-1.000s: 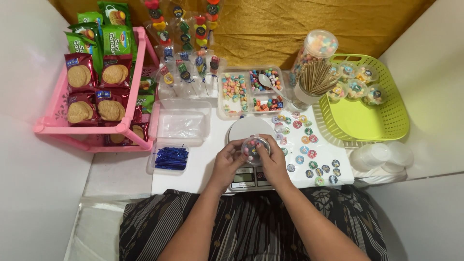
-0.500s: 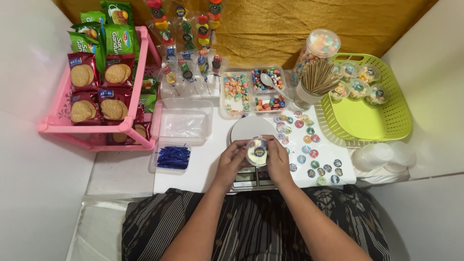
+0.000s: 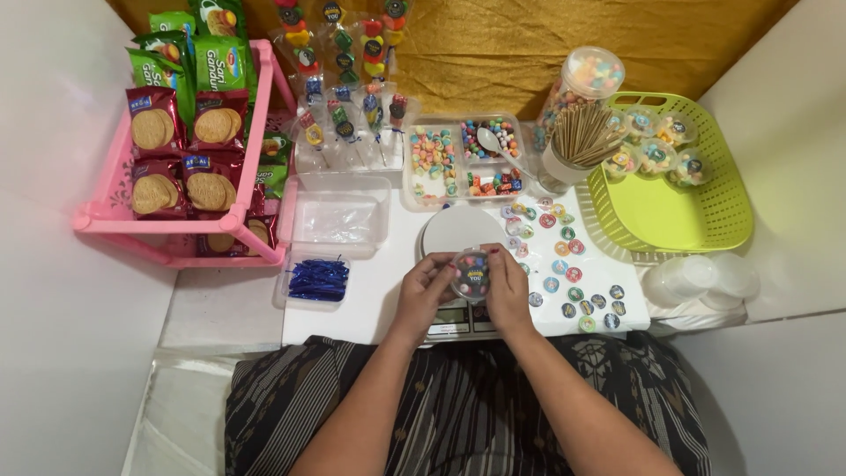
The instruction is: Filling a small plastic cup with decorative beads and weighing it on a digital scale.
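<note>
We use the kitchen scale as landmark. Both hands meet just over its near edge, holding one small round candy cup between them. Left hand curls closed on the cup's left side, fingertips on the rim. Right hand curls closed on the right side, thumb across the lid edge. Both partly shut, neither flat; we can't tell which carries more of the weight.

The cup sits dead centre between the hands, lid with a round sticker facing up at us. It is round, so no long axis to speak of; neither hand is nearer, both touch it.

Right of the scale: loose round stickers spread on the white tabletop, then a lime-green basket with finished cups at its far rim. Beyond the scale: a divided tray of coloured sweets and a holder of wooden sticks. Left of the scale: an empty clear tub, a small box of blue twist ties, and further left a pink rack of biscuit packs.
</note>
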